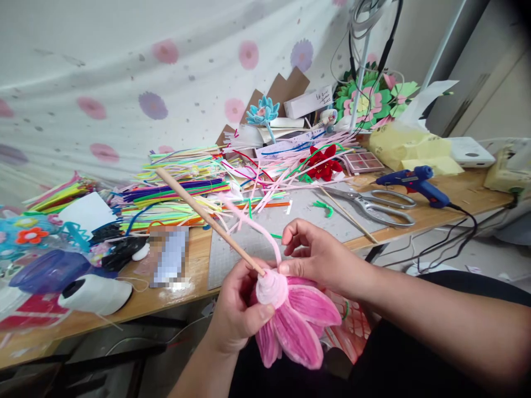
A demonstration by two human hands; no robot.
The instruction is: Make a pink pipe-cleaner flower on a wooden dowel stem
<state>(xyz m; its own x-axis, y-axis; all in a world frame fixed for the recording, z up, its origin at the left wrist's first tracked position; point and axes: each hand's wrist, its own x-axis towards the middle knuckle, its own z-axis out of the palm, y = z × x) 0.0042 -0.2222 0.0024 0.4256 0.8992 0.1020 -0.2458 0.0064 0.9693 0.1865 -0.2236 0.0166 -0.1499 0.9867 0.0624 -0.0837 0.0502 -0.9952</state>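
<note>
A pink pipe-cleaner flower (296, 331) hangs petals down, its pale pink wound base (271, 287) uppermost. From that base a wooden stick (209, 221) slants up and to the left. My left hand (243, 307) is wrapped round the base, thumb on its front. A loose pale pink pipe cleaner (259, 228) curves up from the base's right side. My right hand (309, 254) pinches it low down between thumb and index finger, with the other fingers curled above.
Scissors (373, 205), a blue glue gun (415, 182) and a thin stick (350, 214) lie at the right. Pipe cleaner bundles (178, 190) and a red flower (323, 163) lie behind the grey mat (224, 257). A white thread spool (95, 294) is at the left.
</note>
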